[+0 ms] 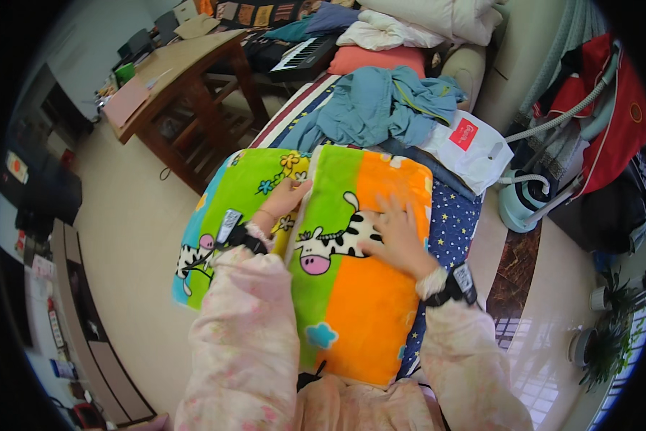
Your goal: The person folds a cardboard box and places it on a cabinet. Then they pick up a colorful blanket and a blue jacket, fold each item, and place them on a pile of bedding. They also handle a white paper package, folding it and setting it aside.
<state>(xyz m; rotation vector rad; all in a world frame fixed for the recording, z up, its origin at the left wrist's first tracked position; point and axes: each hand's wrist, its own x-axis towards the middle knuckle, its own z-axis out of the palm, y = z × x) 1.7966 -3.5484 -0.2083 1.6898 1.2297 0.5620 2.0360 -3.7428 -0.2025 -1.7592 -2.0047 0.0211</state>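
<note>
A plush blanket (350, 312) in green, orange and blue, printed with cartoon cows, flowers and a star, lies in front of me. Its right part is folded, with a pale edge running down beside the left part. My left hand (285, 202) has its fingertips closed on that pale edge near the top; the grip is partly hidden. Spread flat and a little blurred, my right hand (393, 234) rests on the orange panel over the cow's body. Beneath the blanket is a navy quilted cover (455, 226) with stars.
Beyond the blanket are a crumpled teal garment (376, 108) and a white plastic bag (473, 153). A garment steamer (522, 202) stands on the right by hanging red clothing (619, 129). A wooden table (188, 54) is at upper left, near a keyboard (304, 56). Potted plants (605, 334) stand lower right.
</note>
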